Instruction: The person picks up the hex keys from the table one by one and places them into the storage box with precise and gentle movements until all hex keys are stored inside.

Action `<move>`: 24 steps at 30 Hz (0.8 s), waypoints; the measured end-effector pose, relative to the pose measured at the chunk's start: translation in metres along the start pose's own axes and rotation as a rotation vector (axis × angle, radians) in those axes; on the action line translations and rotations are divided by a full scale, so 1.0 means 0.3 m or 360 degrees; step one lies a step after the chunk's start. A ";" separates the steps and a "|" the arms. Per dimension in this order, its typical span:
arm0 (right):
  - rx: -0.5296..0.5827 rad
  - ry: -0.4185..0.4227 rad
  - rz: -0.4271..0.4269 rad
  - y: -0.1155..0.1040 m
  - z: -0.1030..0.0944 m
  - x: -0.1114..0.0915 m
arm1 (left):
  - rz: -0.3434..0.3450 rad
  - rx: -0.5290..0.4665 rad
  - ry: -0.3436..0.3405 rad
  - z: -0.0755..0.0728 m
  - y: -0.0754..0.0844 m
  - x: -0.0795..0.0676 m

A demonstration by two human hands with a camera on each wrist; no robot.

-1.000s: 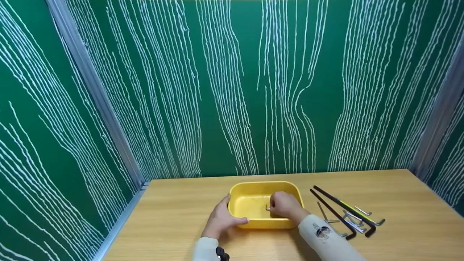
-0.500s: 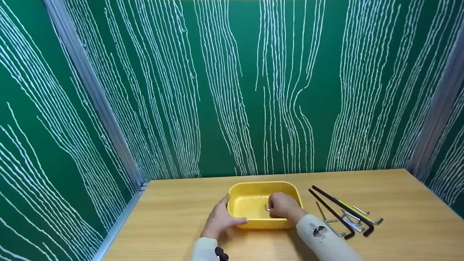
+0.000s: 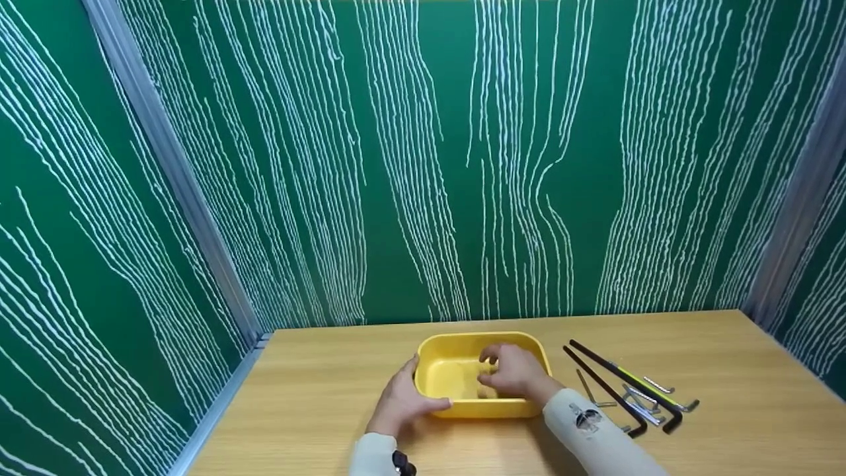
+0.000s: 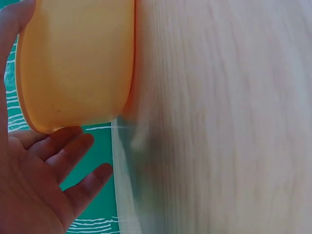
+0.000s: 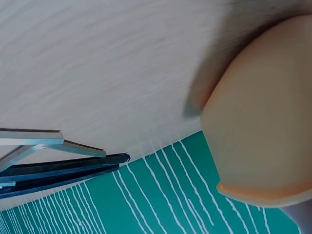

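Note:
A yellow plastic bin stands on the table between both hands. At its left end my left hand grips it, thumb over the front rim and fingers along the side; the left wrist view has those fingertips at the corner of the bin wall. Inside the bin's right half is my right hand, its thumb and fingers parted. No object shows between them, and part of the bin floor beneath is hidden. From the right wrist view only the bin's outer wall shows near that hand.
Right of the bin lie several hex keys: a long one with a yellow sleeve, a long black one and smaller silver ones. Green panels with white lines surround the wooden table.
My right hand was a fist in the bin with a small bent metal end poking out; now its fingers have spread and that end is out of sight. The left hand stays put.

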State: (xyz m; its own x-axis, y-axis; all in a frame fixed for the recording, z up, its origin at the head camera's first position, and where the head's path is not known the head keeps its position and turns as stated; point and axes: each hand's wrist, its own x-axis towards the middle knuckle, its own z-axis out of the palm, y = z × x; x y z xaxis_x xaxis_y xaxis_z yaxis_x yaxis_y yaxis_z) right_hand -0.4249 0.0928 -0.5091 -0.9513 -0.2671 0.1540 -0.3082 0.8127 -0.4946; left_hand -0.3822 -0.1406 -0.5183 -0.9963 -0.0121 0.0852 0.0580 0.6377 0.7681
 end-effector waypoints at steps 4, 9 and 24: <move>0.0094 0.0014 -0.0024 -0.002 -0.027 -0.002 | 0.0010 -0.0009 0.0004 -0.002 0.001 -0.002; 0.0113 0.0015 -0.0003 -0.001 -0.076 -0.007 | 0.0016 -0.0007 0.0008 -0.005 0.003 -0.004; 0.0000 0.0108 -0.0042 0.083 -0.214 -0.020 | -0.0009 -0.0021 -0.0009 0.001 0.003 -0.004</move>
State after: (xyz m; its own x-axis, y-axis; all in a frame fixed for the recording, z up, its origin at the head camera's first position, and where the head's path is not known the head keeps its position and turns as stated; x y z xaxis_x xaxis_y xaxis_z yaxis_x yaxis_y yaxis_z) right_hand -0.4272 0.1478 -0.4674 -0.9411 -0.2527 0.2245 -0.3332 0.8058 -0.4895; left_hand -0.3809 -0.1397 -0.5179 -0.9970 -0.0112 0.0768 0.0528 0.6274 0.7769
